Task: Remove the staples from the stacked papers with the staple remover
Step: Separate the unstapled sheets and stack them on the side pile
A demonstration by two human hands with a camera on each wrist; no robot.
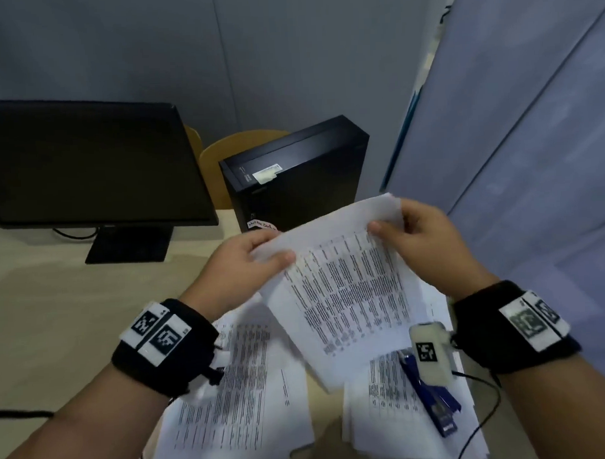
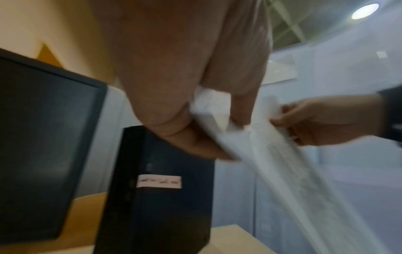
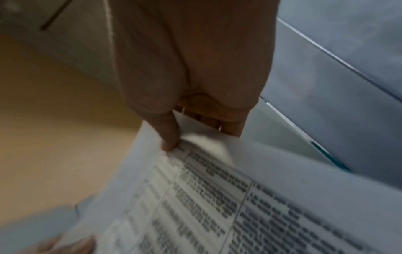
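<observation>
Above the worktop [image 1: 57, 306], my left hand [image 1: 240, 265] and right hand [image 1: 428, 238] pinch a printed sheaf [image 1: 347, 289]; I should peel sheets slowly, avoiding tears at the stapled corner.

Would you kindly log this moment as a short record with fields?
left hand: pinches the top left corner of the held sheets
right hand: pinches their top right corner
held sheets: lifted above the desk, printed side up
staple remover: blue, lying untouched on the right paper pile
other papers: left paper pile below the left wrist
background: monitor, computer case
</observation>
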